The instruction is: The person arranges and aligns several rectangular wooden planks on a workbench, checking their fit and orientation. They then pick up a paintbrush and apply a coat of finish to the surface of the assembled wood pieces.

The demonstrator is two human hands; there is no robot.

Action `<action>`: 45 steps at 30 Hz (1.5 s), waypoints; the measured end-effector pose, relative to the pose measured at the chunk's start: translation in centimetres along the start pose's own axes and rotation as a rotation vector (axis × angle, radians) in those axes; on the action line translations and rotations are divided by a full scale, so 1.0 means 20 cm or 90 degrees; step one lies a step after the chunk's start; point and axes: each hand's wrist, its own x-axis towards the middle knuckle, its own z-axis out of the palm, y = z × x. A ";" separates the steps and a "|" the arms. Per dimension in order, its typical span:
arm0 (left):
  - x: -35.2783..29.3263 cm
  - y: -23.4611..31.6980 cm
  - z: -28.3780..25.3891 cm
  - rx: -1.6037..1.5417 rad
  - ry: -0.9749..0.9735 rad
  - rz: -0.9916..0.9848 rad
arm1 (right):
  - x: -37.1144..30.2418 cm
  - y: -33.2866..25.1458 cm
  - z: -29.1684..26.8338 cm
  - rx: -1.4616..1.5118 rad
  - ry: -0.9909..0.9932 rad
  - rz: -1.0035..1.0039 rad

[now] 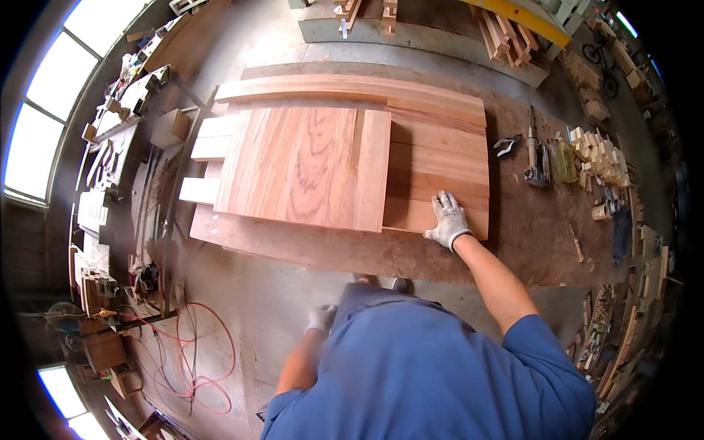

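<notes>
My right hand point(449, 221), in a pale work glove, lies with fingers stretched out on the near right corner of a flat wooden panel point(433, 158) made of joined boards. Over the left part of that panel sits a second wooden panel point(293, 165) with dark figured grain. Pale board ends point(198, 191) stick out beyond its left edge. A long plank point(308, 86) runs along the far side. My left hand point(321, 318), also gloved, hangs low beside my body, away from the wood; its fingers are blurred and partly hidden.
On the brown workbench point(535, 257) to the right lie pliers point(507, 144), a power tool point(534, 165), a pile of small wood blocks point(598, 154) and a thin stick point(577, 243). A red hose point(233, 352) coils on the floor at lower left. Lumber stacks point(506, 37) stand beyond.
</notes>
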 end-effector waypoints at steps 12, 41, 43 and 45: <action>-0.19 0.22 0.01 -0.317 0.048 0.154 | -0.07 0.09 0.18 -0.077 0.074 -0.044; -2.19 1.80 -0.50 -0.292 0.320 1.422 | -0.09 0.06 0.09 -0.054 0.025 -0.023; -2.19 1.79 -0.52 -0.302 0.326 1.425 | -0.09 0.05 0.08 -0.065 0.021 -0.020; -2.19 1.78 -0.54 -0.311 0.336 1.427 | -0.08 0.05 0.09 -0.064 0.021 -0.018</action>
